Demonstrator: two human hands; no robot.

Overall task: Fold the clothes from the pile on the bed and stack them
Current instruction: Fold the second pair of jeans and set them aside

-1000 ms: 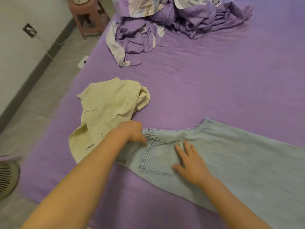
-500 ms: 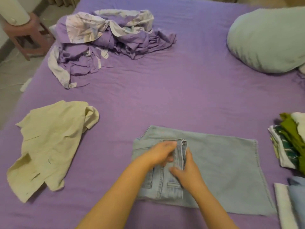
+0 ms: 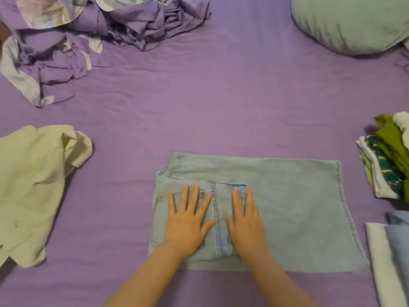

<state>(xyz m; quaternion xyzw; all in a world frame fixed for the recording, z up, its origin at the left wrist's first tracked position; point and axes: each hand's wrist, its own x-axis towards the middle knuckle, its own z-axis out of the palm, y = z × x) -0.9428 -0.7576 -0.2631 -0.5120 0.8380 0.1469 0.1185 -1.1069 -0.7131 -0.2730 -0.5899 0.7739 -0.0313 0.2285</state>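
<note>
Where the folded light-blue jeans [image 3: 276, 209] lie near the front edge of the purple bed sheet [image 3: 221, 107], left hand [image 3: 188, 220] and right hand [image 3: 245, 220] press flat on the waistband part, fingers straight, slightly spread. Cream shirt [image 3: 33, 187] left; folded stack [image 3: 385, 165] right.

Jeans [image 3: 276, 207] lie folded on bed [image 3: 221, 107], near edge, centre. Left hand [image 3: 188, 220] & right hand [image 3: 245, 220] rest flat side by side on jeans' left part. Crumpled shirt [image 3: 33, 185] lies well left. Bedding heap [image 3: 77, 36] far left, pillow [image 3: 349, 23] far right. Folded stacks [image 3: 387, 169] at right edge.
</note>
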